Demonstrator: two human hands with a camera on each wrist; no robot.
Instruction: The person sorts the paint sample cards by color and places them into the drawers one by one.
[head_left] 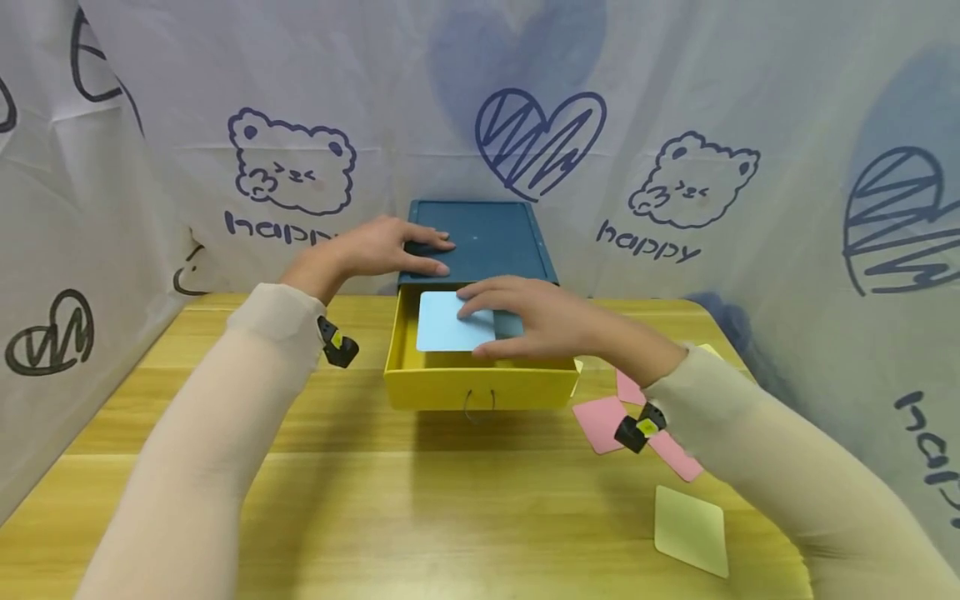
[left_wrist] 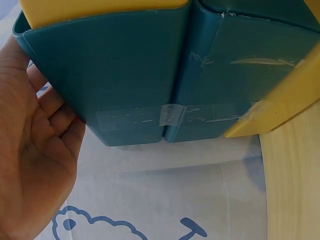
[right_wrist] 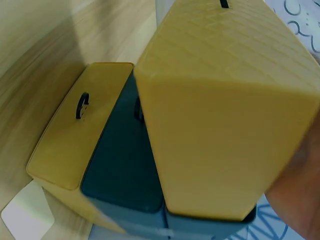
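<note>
A stacked drawer unit has its top yellow drawer [head_left: 480, 390] pulled out from under a dark teal casing [head_left: 487, 242]. On that casing rests my left hand [head_left: 390, 247], near its left edge, fingers extended. In the left wrist view the fingers [left_wrist: 60, 112] lie along the casing's side. My right hand [head_left: 536, 317] is over the open drawer and holds a light blue card [head_left: 442, 327] across, fingers at the far edge and thumb at the near one. A second, darker blue card [head_left: 509, 323] shows beneath this hand. The right wrist view has the yellow drawer's front blocking the fingers.
Below the open drawer are a shut teal drawer [right_wrist: 125, 155] and a shut yellow drawer [right_wrist: 82, 120]. Several pink cards [head_left: 600, 423] lie right of the unit, with a pale yellow card [head_left: 690, 531] nearer the front. A printed cloth [head_left: 420, 100] hangs behind the wooden table [head_left: 480, 517].
</note>
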